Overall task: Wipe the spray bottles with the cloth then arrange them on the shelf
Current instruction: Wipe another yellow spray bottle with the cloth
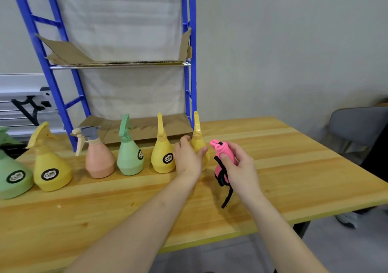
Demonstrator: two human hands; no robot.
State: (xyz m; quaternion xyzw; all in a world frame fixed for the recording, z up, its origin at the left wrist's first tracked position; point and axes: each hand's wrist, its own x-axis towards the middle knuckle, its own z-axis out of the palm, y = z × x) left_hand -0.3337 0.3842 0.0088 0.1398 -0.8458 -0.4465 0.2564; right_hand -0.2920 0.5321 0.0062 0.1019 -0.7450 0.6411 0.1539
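Six spray bottles line our wooden table (294,146): green (12,176), yellow (51,167), peach (98,159), green (129,155), yellow (162,153), yellow (198,140). Our left hand (189,159) curls round the last. Our right hand (239,167) grips a bunched pink, black-edged cloth (222,159). Behind stands the blue shelf (60,102), cardboard-lined.

The 2 hands (189,159) are bare, with forearms uncovered by any sleeve.

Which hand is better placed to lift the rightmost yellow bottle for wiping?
Probably the left hand: its fingers already curl around the rightmost yellow bottle. The right hand is busy gripping the pink cloth beside it.
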